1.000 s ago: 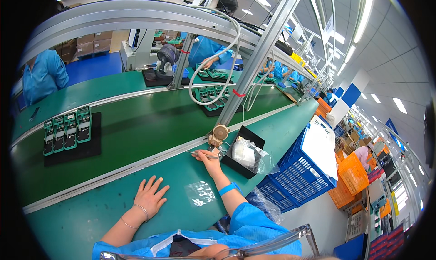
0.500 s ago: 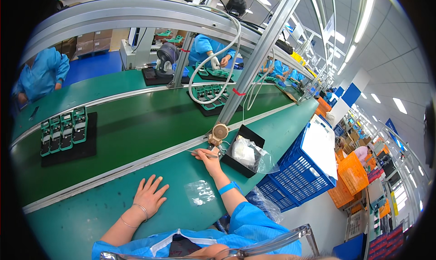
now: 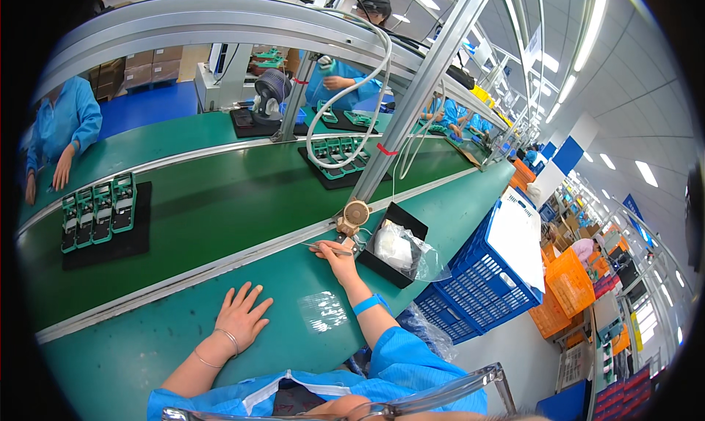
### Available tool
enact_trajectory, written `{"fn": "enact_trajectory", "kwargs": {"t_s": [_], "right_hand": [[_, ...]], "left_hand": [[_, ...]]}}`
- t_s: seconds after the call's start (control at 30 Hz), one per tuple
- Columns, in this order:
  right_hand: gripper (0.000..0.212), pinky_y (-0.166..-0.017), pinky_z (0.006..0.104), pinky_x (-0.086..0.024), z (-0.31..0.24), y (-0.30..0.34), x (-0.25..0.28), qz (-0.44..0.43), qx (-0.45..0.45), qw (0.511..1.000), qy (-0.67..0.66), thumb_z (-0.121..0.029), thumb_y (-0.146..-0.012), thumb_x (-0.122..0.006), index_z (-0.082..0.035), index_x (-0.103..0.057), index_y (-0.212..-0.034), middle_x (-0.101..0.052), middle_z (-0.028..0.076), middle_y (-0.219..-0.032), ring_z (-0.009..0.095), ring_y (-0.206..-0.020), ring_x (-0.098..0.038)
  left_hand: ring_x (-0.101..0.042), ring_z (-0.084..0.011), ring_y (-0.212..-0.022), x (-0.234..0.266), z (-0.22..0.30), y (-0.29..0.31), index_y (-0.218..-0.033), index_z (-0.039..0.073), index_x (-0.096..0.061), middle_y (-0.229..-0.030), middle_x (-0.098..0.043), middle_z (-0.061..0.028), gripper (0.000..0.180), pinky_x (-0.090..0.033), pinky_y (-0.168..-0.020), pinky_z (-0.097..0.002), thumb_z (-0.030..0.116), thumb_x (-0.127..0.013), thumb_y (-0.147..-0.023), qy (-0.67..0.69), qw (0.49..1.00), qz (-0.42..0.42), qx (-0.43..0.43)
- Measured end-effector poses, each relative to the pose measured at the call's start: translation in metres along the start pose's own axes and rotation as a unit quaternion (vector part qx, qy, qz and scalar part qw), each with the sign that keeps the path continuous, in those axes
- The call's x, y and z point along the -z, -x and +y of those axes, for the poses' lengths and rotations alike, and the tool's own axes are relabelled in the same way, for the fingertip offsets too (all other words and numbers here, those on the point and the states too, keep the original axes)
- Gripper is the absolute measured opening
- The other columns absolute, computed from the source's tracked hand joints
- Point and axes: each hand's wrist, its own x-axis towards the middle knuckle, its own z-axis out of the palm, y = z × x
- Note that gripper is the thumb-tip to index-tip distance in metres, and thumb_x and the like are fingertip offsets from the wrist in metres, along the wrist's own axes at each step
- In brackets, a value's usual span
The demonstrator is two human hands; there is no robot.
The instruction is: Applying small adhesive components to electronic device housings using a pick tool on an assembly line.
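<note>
My left hand (image 3: 240,318) lies flat on the green work surface (image 3: 169,333), its fingers spread and nothing in it. Farther right, my right hand (image 3: 337,259) is closed on a pair of metal tweezers (image 3: 339,251), whose tips point left over the metal rail. Just beyond that hand stands a beige round device (image 3: 355,214) at the foot of the post. Beside it, a black box (image 3: 397,272) holds clear plastic bags with white contents (image 3: 394,246). Between my forearms a clear plastic sheet with shiny strips (image 3: 323,312) rests on the surface.
On the conveyor belt (image 3: 220,193), green-framed units (image 3: 99,214) sit on a black mat at left; more units (image 3: 341,153) lie farther along. A metal post (image 3: 418,90) rises ahead. Blue crates (image 3: 470,289) stand at right. Co-workers in blue work across the belt.
The units on the belt have shifted slightly left. Across the line, one co-worker's hands have come down onto the bench, and another's hand has lifted. My hands have not visibly moved.
</note>
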Motion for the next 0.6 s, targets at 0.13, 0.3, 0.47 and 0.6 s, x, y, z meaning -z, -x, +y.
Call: {"fn": "enact_trajectory", "kwargs": {"t_s": [0.13, 0.3, 0.47, 0.6], "right_hand": [[0.029, -0.092, 0.0303, -0.061, -0.0009, 0.0004, -0.0010, 0.002, -0.002, 1.000, 0.003, -0.016, -0.107, -0.064, 0.008, -0.072, -0.121, -0.075, 0.017, -0.118, 0.027, -0.112, -0.075], [0.029, -0.092, 0.0305, -0.061, -0.0001, 0.0003, -0.0004, 0.001, -0.002, 1.000, 0.000, -0.016, -0.108, -0.064, 0.008, -0.072, -0.122, -0.075, 0.017, -0.118, 0.028, -0.112, -0.075], [0.029, -0.093, 0.0306, -0.061, -0.0003, 0.0004, -0.0011, -0.005, 0.003, 1.000, 0.001, -0.016, -0.108, -0.064, 0.008, -0.072, -0.122, -0.075, 0.017, -0.119, 0.028, -0.112, -0.075], [0.028, -0.091, 0.0301, -0.061, 0.0000, 0.0005, 0.0006, -0.003, 0.004, 1.000, -0.008, -0.016, -0.107, -0.065, 0.007, -0.072, -0.122, -0.076, 0.015, -0.117, 0.025, -0.110, -0.076]], "left_hand": [[-0.036, -0.0369, -0.152, 0.0004, 0.0004, 0.0002, -0.147, 0.020, -0.061, -0.159, -0.048, -0.0143, 0.050, -0.028, -0.124, -0.0593, 0.037, -0.065, -0.100, -0.002, 1.000, -0.001, 0.000], [-0.033, -0.0372, -0.155, 0.0042, 0.0012, -0.0004, -0.149, 0.020, -0.059, -0.162, -0.044, -0.0146, 0.050, -0.025, -0.126, -0.0582, 0.036, -0.063, -0.101, 0.004, 1.000, -0.021, 0.005], [-0.033, -0.0372, -0.154, 0.0040, 0.0004, 0.0012, -0.149, 0.020, -0.059, -0.161, -0.045, -0.0148, 0.050, -0.026, -0.126, -0.0583, 0.035, -0.064, -0.101, 0.007, 1.000, -0.015, 0.004], [-0.036, -0.0369, -0.153, 0.0031, 0.0015, -0.0003, -0.147, 0.020, -0.061, -0.159, -0.048, -0.0145, 0.050, -0.028, -0.124, -0.0592, 0.037, -0.065, -0.101, -0.005, 1.000, -0.003, 0.000]]}}
